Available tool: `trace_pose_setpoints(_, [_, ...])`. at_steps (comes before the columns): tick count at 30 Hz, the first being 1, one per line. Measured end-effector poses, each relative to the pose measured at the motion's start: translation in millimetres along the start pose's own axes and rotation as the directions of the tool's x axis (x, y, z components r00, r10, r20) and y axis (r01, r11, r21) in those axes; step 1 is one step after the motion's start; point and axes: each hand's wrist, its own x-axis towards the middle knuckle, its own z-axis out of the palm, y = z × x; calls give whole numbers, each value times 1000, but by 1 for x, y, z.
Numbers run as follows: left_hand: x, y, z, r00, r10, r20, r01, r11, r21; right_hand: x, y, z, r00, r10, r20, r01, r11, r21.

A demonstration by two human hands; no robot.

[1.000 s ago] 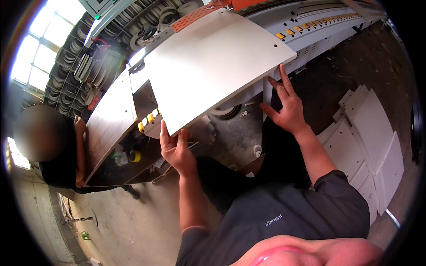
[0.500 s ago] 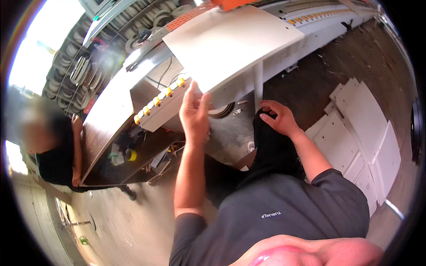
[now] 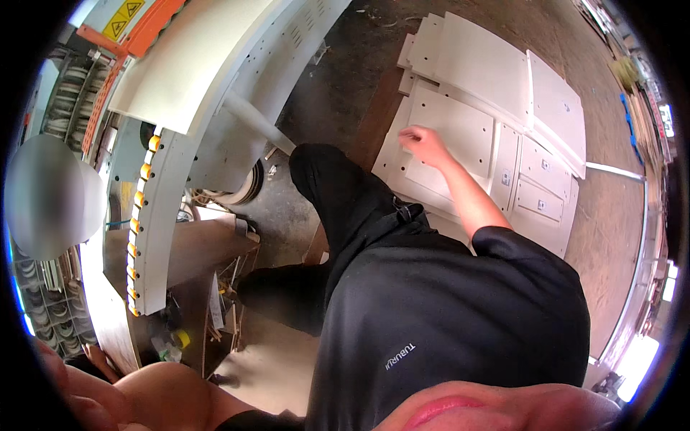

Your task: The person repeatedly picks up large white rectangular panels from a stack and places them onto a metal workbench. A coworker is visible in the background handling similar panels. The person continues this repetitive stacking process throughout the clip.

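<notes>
My right hand [image 3: 425,146] reaches over a stack of white panels [image 3: 453,122] on the right, its fingers loosely bent and nothing visible in them. Whether its fingertips touch the top panel I cannot tell. Several panels have small dark holes, and some carry little square labels. Close to the camera, my left arm [image 3: 162,391] is bent at the lower left edge; how its fingers are held does not show. A large white panel [image 3: 190,65] lies on the machine bed at the upper left, away from both hands.
Yellow rollers [image 3: 136,223] line a pale rail on the machine's near side. An orange machine part [image 3: 154,29] with warning signs stands beyond. Another person [image 3: 54,194], blurred, is at the far left near racks of rolled strips [image 3: 54,302]. A coiled roll [image 3: 248,187] sits beneath the machine.
The view has turned right, so the machine appears farther left. My right hand has moved from beside my knee to over the panel stack. My left hand has left the white panel's corner.
</notes>
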Motion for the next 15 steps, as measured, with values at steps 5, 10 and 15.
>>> trace_pose_setpoints(5, [17, -5, -24, 996, -36, 76, 35, 999, 21, 35, 30, -60, 938, 328, -116, -244, 858, 452])
trace_pose_setpoints(10, [40, 15, -65, 991, -85, 99, 88, 996, -18, 94, 195, -181, 910, 321, -264, 171, 289, 942])
trace_pose_setpoints(15, [-17, 36, -73, 965, -259, 24, 260, 964, -46, 122, 233, -204, 868, 379, -321, 230, 266, 936])
